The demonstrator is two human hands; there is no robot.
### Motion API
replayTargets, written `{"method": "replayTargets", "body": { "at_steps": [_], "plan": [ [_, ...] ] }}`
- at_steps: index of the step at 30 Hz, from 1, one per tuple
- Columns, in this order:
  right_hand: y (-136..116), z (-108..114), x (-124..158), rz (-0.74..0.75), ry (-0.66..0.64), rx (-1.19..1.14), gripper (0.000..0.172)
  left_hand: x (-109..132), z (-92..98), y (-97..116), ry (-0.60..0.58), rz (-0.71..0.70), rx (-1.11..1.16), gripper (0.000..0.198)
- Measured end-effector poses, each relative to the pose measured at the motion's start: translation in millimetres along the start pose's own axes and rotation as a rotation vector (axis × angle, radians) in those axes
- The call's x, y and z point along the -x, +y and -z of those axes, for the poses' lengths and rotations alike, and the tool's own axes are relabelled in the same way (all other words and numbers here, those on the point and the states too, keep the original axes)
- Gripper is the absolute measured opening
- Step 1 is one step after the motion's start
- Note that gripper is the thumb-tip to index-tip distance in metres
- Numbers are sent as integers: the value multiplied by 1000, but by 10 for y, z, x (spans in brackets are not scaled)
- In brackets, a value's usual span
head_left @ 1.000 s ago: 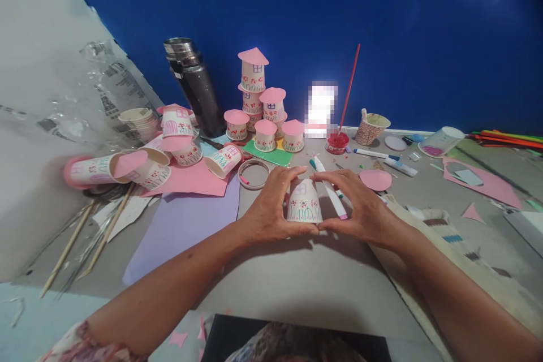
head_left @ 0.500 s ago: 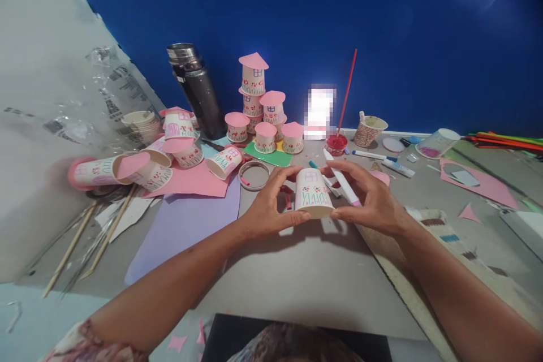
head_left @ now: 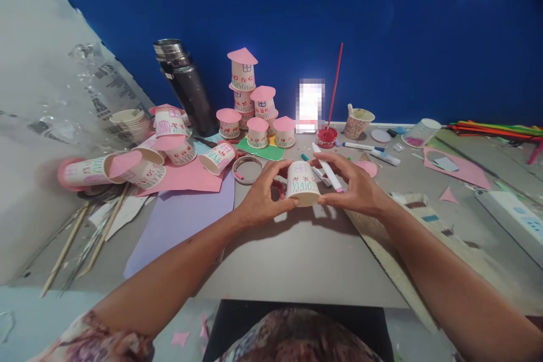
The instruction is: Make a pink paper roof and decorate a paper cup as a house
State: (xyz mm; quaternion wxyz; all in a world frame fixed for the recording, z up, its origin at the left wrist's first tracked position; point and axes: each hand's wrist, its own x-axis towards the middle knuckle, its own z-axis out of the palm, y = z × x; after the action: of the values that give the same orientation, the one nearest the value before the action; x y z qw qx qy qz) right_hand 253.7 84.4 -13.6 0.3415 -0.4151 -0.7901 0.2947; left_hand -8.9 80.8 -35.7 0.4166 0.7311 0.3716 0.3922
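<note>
A white paper cup (head_left: 302, 182) is upside down between my hands, its open rim tilted toward me. Drawn on it are a purple window, red flowers and green grass. My left hand (head_left: 271, 195) grips its left side, thumb at the rim. My right hand (head_left: 354, 188) touches the cup's right side with thumb and fingers and also holds a white marker (head_left: 328, 169) with a pink end. More markers lie partly hidden behind the cup. Decorated cups with pink cone roofs (head_left: 242, 73) stand stacked behind my left hand.
A dark flask (head_left: 186, 87), fallen cups (head_left: 91, 172), purple paper (head_left: 182, 226) and a tape roll (head_left: 248, 171) are on the left. A red pot (head_left: 326, 137) with a stick stands behind. Rightward are a patterned cup (head_left: 358, 124), pens, pink scraps and a white power strip (head_left: 515, 218).
The camera view has shifted slightly, so everything appears further left. Both hands still hold the cup, which looks turned a little, and the marker stays in my right hand.
</note>
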Motion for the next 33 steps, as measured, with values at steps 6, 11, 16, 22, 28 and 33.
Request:
{"method": "replayTargets", "body": {
  "at_steps": [6,11,16,22,28,33],
  "plan": [
    [-5,1,-14,29,-19,19,90,-18,12,-22,0,-51,-42,68],
    [17,-6,-26,42,-35,44,89,-41,8,-51,1,-62,-54,66],
    [15,-17,-28,52,-38,68,90,-41,20,-37,-11,-75,-62,66],
    [22,-31,-22,52,-48,81,89,-33,33,-3,-23,-52,-73,67],
    [39,-38,-14,54,-60,113,88,-35,34,-35,-31,-52,-67,68],
    [28,-53,-13,51,-53,135,87,-38,52,-58,-42,-36,-76,71]
  ]
}}
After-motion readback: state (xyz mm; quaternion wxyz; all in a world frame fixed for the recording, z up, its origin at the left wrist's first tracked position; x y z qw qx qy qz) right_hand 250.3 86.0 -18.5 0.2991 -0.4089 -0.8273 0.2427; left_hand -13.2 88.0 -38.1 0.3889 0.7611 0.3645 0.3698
